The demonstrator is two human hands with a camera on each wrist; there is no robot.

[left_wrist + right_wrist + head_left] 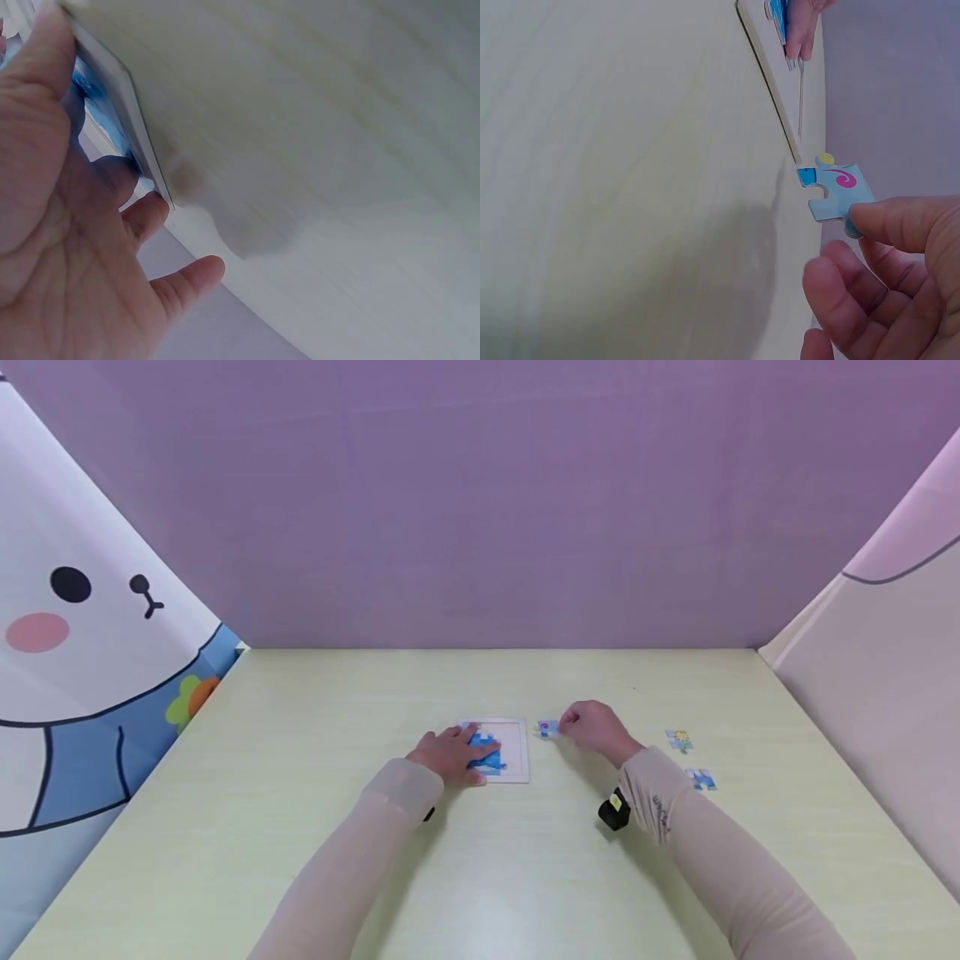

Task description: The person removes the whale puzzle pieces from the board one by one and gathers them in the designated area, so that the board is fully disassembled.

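Note:
A light-blue jigsaw piece point(838, 191) with a pink swirl and a yellow knob is pinched between thumb and fingers of my right hand point(597, 729). It is just right of the white puzzle frame point(517, 777), tilted up in the right wrist view. My left hand point(450, 753) lies over the left part of the frame with its fingers spread. Under those fingers, joined blue pieces point(491, 760) fill the frame's left side, partly hidden by the hand. The frame's right side shows its bare pale base.
To the right of my right hand lie two loose pieces on the table point(480, 877): one with a yellow sun-like flower point(680, 740), one blue and white point(702, 779). A purple panel point(480, 510) stands behind the table, with printed panels at both sides.

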